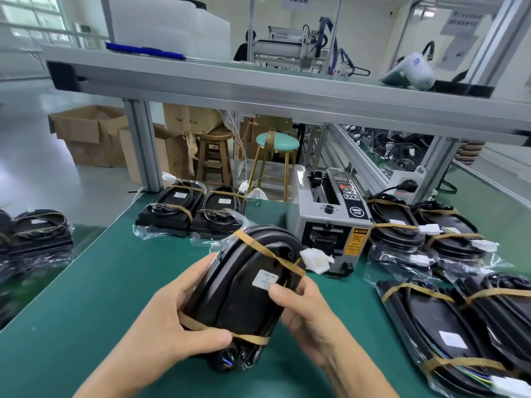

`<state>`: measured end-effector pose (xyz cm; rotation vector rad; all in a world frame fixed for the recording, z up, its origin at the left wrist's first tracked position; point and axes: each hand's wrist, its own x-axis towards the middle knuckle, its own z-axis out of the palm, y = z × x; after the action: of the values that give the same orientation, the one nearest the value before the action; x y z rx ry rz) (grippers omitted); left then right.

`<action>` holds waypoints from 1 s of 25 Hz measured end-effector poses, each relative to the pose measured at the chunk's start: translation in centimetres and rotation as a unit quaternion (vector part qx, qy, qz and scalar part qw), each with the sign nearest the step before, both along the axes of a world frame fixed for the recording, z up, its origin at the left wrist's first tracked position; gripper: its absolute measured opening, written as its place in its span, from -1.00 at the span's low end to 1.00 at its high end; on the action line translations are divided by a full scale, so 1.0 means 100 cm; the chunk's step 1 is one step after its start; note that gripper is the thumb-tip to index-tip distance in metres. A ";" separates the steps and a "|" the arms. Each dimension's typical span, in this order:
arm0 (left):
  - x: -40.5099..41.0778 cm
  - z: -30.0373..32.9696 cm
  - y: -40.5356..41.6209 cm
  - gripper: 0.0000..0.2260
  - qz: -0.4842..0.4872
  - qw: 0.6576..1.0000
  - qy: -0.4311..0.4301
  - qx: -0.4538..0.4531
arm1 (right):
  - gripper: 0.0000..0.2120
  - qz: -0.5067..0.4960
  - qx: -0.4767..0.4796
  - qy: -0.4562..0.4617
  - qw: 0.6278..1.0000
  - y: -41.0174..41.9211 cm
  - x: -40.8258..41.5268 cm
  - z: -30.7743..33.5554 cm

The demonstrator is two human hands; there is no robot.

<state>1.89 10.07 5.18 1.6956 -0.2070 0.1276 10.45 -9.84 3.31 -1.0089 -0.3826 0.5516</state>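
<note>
Fingers (195,272) of the left hand (172,320) curl round the banded black housing (244,305), held tilted above the middle of the green table (100,282) toward its near edge. The right hand (304,317) grips its right side, thumb on the white label (265,279).

Left hand (172,320) and right hand (304,314) face each other, fingers (198,272) curled.

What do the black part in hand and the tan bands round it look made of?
Black part: likely moulded plastic, semi-gloss; soft highlights run along its smooth curved ribs. Tan bands: probably rubber, matte; thin flat strips stretched taut over the edges.
</note>
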 end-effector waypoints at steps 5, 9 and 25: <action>-0.011 -0.006 0.013 -0.19 0.000 0.996 0.075 -0.050 | -0.50 -0.034 0.014 -0.032 0.999 0.000 0.015 0.022; -0.013 -0.014 0.021 -0.26 0.034 0.991 0.088 -0.098 | -0.65 -0.092 0.005 -0.102 0.990 0.023 0.019 0.022; 0.002 -0.030 0.073 -0.54 0.183 0.922 0.088 -0.331 | -0.71 -0.359 -0.014 -0.063 0.931 0.139 0.054 0.049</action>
<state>2.13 17.34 2.20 1.0420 0.2718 0.2881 15.86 4.03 8.16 -1.1278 -0.0954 -0.1707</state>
